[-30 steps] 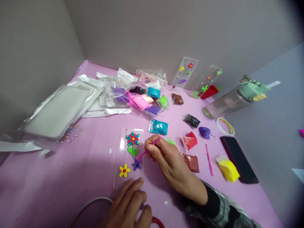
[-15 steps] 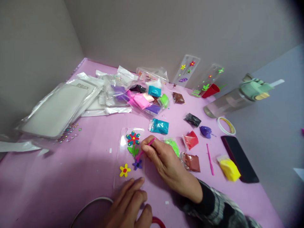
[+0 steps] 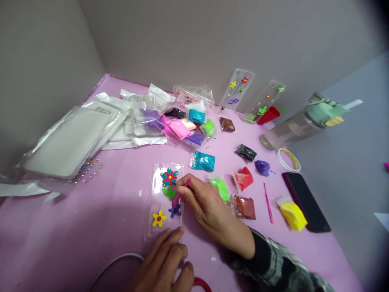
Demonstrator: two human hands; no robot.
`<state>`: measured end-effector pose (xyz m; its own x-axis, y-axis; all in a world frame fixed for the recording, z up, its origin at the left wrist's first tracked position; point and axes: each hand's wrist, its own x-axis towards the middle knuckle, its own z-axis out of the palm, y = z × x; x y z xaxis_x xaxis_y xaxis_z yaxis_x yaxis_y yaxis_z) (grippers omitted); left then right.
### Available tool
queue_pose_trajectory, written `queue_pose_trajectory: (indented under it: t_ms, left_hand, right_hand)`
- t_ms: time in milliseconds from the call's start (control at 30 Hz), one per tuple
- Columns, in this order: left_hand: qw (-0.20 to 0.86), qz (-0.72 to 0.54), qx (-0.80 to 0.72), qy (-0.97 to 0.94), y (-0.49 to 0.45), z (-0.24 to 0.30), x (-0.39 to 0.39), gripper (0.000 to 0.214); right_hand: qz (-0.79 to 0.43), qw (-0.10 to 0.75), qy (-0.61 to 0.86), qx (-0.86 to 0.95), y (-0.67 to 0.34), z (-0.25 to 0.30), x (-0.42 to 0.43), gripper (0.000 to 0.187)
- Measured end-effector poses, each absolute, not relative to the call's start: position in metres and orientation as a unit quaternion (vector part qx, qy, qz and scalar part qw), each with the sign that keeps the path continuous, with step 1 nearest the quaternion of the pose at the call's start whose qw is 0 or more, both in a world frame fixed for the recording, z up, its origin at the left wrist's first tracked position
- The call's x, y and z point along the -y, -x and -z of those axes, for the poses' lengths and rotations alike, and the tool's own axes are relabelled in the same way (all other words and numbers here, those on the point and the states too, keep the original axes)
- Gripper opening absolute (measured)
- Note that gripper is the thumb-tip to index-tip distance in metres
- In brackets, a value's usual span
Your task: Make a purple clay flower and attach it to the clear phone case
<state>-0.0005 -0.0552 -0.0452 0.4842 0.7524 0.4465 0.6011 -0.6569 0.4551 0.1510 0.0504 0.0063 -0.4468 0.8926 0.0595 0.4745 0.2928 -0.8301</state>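
Note:
A clear phone case (image 3: 154, 190) lies flat on the pink table, decorated with clay flowers. Its blue-and-red flower (image 3: 169, 177) has a green stem and leaves (image 3: 169, 192); below sit a purple flower (image 3: 174, 210) and a yellow flower (image 3: 159, 218). Pinched in my right hand (image 3: 209, 209) is a pink modelling tool (image 3: 187, 182), its lower tip beside the green stem, just above the purple flower. My left hand (image 3: 167, 259) rests with fingers stretched out at the case's near edge, holding nothing.
Clay packets in teal (image 3: 203, 161), green (image 3: 220, 189), red (image 3: 243, 179) and brown (image 3: 244, 207) lie to the right. Beyond are a second pink tool (image 3: 268, 202), a black phone (image 3: 306, 202) and a bottle (image 3: 294, 129). Bagged cases (image 3: 69, 142) are stacked left.
The pink tool and my right hand have shifted slightly, with the tool's tip a little up and to the left, closer to the stem. My left hand stays in place.

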Motion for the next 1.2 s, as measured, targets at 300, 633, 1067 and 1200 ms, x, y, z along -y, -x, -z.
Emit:
queue_pose_trajectory:
  t_ms: [300, 633, 1067, 1200]
  left_hand:
    - [0.106, -0.32, -0.385, -0.859, 0.0, 0.046, 0.055, 0.025]
    - [0.101, -0.319, -0.374, -0.865, 0.002, 0.051, 0.058, 0.024]
    - [0.141, -0.33, -0.393, -0.847, 0.001, 0.048, 0.058, 0.022]
    - [0.142, -0.331, -0.395, -0.845, 0.001, 0.048, 0.059, 0.02]
  right_hand:
    - [-0.375, 0.253, 0.459, 0.765, -0.154, 0.003, -0.056, 0.023]
    - [-0.471, 0.239, 0.488, 0.695, -0.157, -0.008, -0.06, 0.029]
    - [-0.473, 0.251, 0.495, 0.685, -0.156, -0.006, -0.059, 0.028]
    - [-0.492, 0.241, 0.474, 0.689, -0.158, -0.012, -0.055, 0.024]
